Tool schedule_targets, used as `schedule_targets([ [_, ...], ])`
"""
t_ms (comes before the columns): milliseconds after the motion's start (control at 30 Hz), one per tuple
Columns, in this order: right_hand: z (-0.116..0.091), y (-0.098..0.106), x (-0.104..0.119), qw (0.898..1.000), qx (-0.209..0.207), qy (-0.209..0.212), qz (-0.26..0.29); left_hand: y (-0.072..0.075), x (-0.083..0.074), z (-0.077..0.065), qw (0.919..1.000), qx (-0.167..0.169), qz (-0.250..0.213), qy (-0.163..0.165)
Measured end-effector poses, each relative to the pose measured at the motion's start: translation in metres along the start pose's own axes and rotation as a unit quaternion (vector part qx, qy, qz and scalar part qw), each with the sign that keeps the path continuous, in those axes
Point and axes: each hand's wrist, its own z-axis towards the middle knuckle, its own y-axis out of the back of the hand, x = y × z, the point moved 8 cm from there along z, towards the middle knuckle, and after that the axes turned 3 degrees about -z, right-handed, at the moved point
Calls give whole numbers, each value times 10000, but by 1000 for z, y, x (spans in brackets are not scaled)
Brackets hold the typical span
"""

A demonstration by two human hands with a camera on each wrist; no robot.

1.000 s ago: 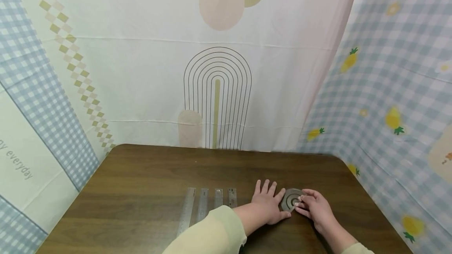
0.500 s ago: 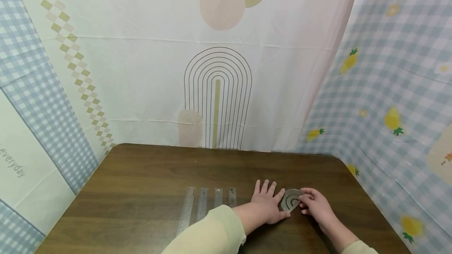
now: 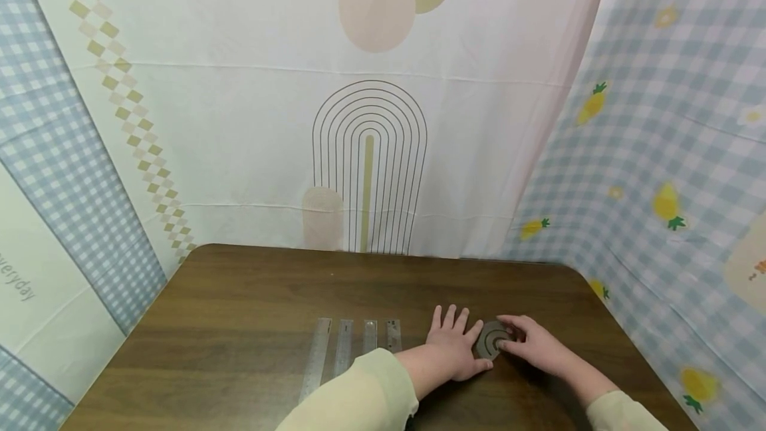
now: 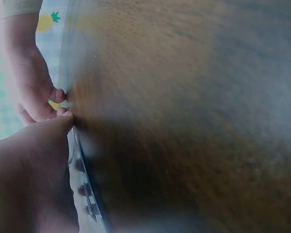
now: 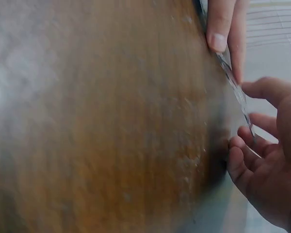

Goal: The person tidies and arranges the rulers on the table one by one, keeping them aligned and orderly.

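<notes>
A clear protractor (image 3: 491,338) with curved slots lies on the brown wooden table between my two hands. My left hand (image 3: 452,350) rests flat on the table with fingers spread, its forefinger and thumb right at the protractor's left side. From the right, my right hand (image 3: 532,343) grips the protractor, thumb at the near side and fingers at the far side. The right wrist view shows the protractor's thin edge (image 5: 238,97) running past the right thumb to the curled fingers. Several clear rulers (image 3: 315,354) lie side by side left of my left hand, partly hidden by the sleeve.
The brown table (image 3: 251,298) has rounded far corners. Behind it hangs a pale cloth (image 3: 257,151) printed with arches, and a blue checked cloth (image 3: 658,151) with yellow fruit hangs along the right. My left forearm's pale sleeve (image 3: 359,394) crosses over the rulers' near ends.
My right hand has shifted its hold on the protractor, its thumb and fingers now spread apart around the right side. The left hand and the rulers have stayed in place.
</notes>
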Motion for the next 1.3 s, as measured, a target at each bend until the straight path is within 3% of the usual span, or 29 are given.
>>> schedule_targets([
  [600, -3, 0, 3, 9969, 606, 473, 133, 2, 0, 1, 9999, -14, 35, 106],
  [1000, -5, 1, -5, 9976, 547, 400, -130, 1, 0, 2, 10000, -8, 49, 35],
  [1300, -11, 1, -9, 9990, 216, 218, -321, 2, 0, 1, 9997, -26, 241, -72],
])
